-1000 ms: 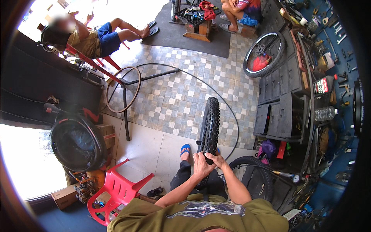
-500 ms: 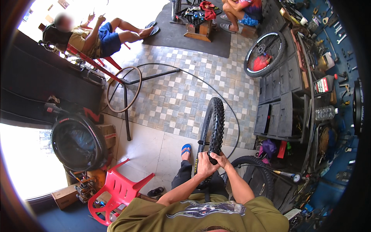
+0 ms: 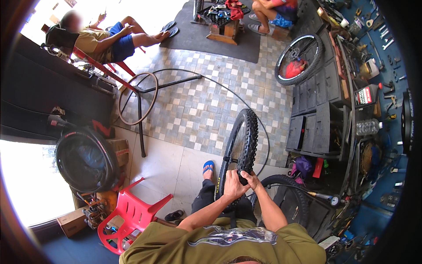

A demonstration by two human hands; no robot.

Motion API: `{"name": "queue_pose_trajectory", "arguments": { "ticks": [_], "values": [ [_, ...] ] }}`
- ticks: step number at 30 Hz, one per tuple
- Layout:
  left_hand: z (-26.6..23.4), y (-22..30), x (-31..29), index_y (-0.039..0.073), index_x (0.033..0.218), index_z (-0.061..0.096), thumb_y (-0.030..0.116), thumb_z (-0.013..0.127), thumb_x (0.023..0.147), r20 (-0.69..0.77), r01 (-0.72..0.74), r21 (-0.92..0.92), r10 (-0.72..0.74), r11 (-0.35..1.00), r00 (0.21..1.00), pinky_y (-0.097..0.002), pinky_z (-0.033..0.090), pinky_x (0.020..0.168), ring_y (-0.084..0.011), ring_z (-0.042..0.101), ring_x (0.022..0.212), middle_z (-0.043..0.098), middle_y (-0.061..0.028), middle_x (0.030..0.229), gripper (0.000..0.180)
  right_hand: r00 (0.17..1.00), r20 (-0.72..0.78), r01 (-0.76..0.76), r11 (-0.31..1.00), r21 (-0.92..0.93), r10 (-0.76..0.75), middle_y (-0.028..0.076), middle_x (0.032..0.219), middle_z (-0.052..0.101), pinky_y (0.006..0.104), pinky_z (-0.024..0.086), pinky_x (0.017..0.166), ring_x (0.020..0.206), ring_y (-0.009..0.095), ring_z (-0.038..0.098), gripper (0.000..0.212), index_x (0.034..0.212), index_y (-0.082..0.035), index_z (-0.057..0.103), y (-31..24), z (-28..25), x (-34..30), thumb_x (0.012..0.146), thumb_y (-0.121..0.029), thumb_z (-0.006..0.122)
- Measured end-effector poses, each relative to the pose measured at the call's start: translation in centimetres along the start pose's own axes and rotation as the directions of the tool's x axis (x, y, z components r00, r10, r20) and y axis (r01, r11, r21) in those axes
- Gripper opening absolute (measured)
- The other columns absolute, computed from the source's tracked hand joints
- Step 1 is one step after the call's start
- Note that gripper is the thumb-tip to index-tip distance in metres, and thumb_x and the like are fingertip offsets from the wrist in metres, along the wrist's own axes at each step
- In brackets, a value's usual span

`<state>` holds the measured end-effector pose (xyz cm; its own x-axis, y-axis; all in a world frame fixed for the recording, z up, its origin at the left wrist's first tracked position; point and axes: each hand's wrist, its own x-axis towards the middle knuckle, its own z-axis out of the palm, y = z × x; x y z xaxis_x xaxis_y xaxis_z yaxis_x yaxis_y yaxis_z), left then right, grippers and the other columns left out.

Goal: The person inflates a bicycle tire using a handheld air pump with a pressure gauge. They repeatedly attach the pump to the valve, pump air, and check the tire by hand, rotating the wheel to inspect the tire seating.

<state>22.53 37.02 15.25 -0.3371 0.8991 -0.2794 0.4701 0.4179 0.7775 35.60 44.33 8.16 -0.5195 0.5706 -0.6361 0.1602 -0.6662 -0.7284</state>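
Note:
A bicycle wheel with a black knobby tire (image 3: 250,136) stands upright in front of my body, its lower part between my legs. My left hand (image 3: 234,185) is closed over the near part of the tire, fingers wrapped over the tread. Right beside it, my right hand (image 3: 252,179) grips the same tire from the right, the thumb pressed on the tread. The two hands almost touch. Behind my right forearm, a second knobby tire (image 3: 303,203) lies low, and a hose with a round pressure gauge (image 3: 335,201) runs past it.
A red plastic chair (image 3: 132,215) stands at my left, near stacked tires (image 3: 61,163). Ahead are a black stand (image 3: 141,119) with a bare rim hung on it and a long hose on tiles. Drawers (image 3: 314,132) and a tool wall line the right. Two people sit farther off.
The wheel leans slightly more, showing more of its rim, while both hands keep hold of the tire. The seated person at the left has lowered one hand. The whole view has shifted slightly.

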Motion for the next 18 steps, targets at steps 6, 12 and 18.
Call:
{"name": "queue_pose_trajectory", "arguments": {
  "ticks": [6,12,18],
  "values": [
    [0.5,-0.1,0.1,-0.007,0.126,0.044,0.041,0.086,0.071,0.012,-0.002,0.028,0.001,1.0,1.0,-0.0518,0.047,0.096,-0.0446,0.049,0.112,0.048,-0.0268,0.115,0.084,1.0,-0.022,-0.001,1.0,0.011,0.001,0.003,0.107,0.069,0.0326,0.052,0.086,0.097,0.015,0.063,0.048,0.118,-0.004,0.069,-0.7,0.3,-0.6,0.09,-0.043,0.075],
    [1.0,0.5,0.3,-0.008,0.126,0.044,0.04,0.086,0.071,0.042,0.005,0.036,-0.006,0.999,0.999,-0.0509,0.048,0.096,-0.0444,0.049,0.113,0.048,-0.0262,0.115,0.084,0.999,-0.018,-0.037,0.998,0.048,0.038,0.002,0.103,0.07,0.032,0.053,0.084,0.093,0.015,0.064,0.045,0.114,-0.004,0.071,-1.1,-0.6,-0.9,0.09,-0.042,0.074],
    [1.1,0.6,0.3,-0.009,0.127,0.044,0.04,0.087,0.071,0.037,-0.013,0.033,0.011,0.999,0.999,-0.0502,0.048,0.097,-0.0443,0.049,0.112,0.048,-0.026,0.115,0.086,0.999,-0.038,-0.026,0.998,0.06,0.029,0.002,0.104,0.07,0.032,0.054,0.084,0.093,0.014,0.064,0.046,0.114,-0.003,0.071,-0.6,-0.8,-0.8,0.09,-0.042,0.074]
  ]
}}
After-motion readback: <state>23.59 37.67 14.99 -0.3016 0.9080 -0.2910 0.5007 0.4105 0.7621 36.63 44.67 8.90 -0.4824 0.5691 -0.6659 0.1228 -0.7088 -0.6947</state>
